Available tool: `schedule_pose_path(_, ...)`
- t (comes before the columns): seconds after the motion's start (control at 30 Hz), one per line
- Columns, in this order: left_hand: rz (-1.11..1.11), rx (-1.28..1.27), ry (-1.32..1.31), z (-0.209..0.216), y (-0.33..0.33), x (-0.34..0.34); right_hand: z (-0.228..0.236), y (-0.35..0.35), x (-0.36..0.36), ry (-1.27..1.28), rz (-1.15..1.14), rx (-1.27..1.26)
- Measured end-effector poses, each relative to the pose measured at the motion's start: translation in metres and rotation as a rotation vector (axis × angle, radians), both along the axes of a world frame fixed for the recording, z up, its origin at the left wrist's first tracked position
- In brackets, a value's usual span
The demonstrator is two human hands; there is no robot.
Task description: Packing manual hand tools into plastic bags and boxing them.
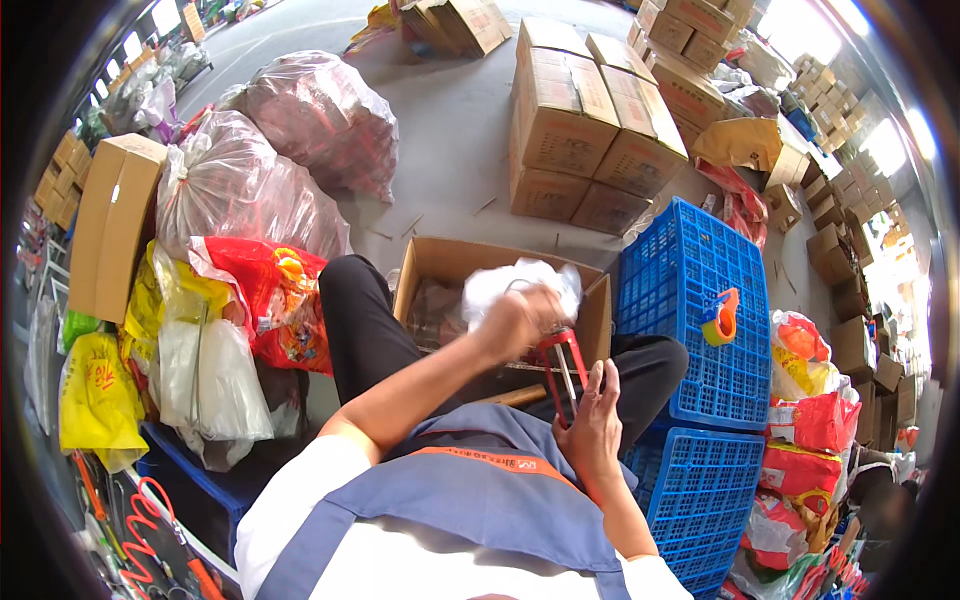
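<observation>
My left hand (522, 322) is blurred by motion and curled at the white plastic bag (525, 285), which is smeared too and seems gripped in it. My right hand (592, 420) closes around the lower end of a red-framed tool (566, 352) with a silver rod down its middle; some of its fingers point up alongside. The top of this tool stands right beside my left hand. Both hands work over the near edge of an open cardboard box (440, 252) between my knees. See-through plastic lies inside the box. A wooden-looking bar (517, 396) rests near my lap.
Stacked blue crates (690, 300) stand at my right, with an orange tape dispenser (720, 318) on top. Closed cartons (575, 115) rise ahead. Large clear sacks (250, 190), a red bag (285, 300) and a yellow bag (100, 395) crowd my left. A coiled red hose (150, 520) hangs lower left.
</observation>
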State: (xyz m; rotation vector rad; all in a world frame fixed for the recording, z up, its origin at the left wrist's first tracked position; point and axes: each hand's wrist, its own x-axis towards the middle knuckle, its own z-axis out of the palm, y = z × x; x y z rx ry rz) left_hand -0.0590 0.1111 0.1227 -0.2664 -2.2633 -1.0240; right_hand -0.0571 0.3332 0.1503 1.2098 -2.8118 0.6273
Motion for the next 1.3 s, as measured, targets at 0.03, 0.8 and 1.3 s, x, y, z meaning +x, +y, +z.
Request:
schedule_pose_path(0.03,-0.244,-0.014,-0.059,-0.002,0.022,0.008,-0.004,-0.005,-0.001,0.005,0.006,-0.050)
schedule_pose_path(0.8,0.027,0.822,-1.032,-0.080,0.048,0.058,-0.070,0.006,0.038,-1.088,0.121,-0.346)
schedule_pose_path(1.3,-0.216,0.460,-0.638,-0.028,-0.055,0.069,-0.078,-0.145,-0.124,0.299,0.894,0.023)
